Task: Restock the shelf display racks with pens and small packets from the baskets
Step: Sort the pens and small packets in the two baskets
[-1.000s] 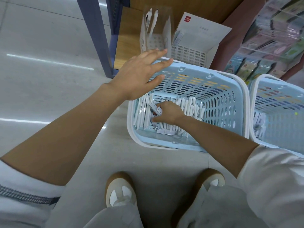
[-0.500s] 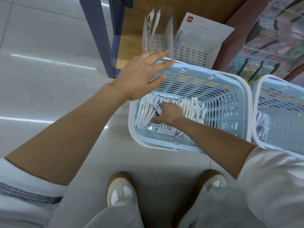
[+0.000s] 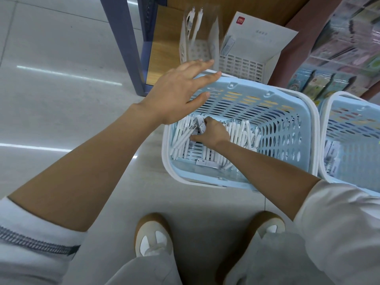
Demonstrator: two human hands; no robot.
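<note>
Basket (image 3: pixel 257 108) carpeted with pens (image 3: pixel 240 132); clear rack (image 3: pixel 195 52) holds just two, white rack (image 3: pixel 240 67) near bare, so restock looks barely begun. Left hand (image 3: pixel 176 93) hovers spread over basket rim; right hand (image 3: pixel 213 133) inside, fingers curled round several pens.

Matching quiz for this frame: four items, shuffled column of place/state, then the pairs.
1 left hand
2 right hand
3 clear rack
4 white carton

A on the shelf, holds two pens
B inside the blue basket, grips white pens
C spread open above the basket's far rim
D on the shelf, red logo on top

Pairs: 1-C, 2-B, 3-A, 4-D
</note>
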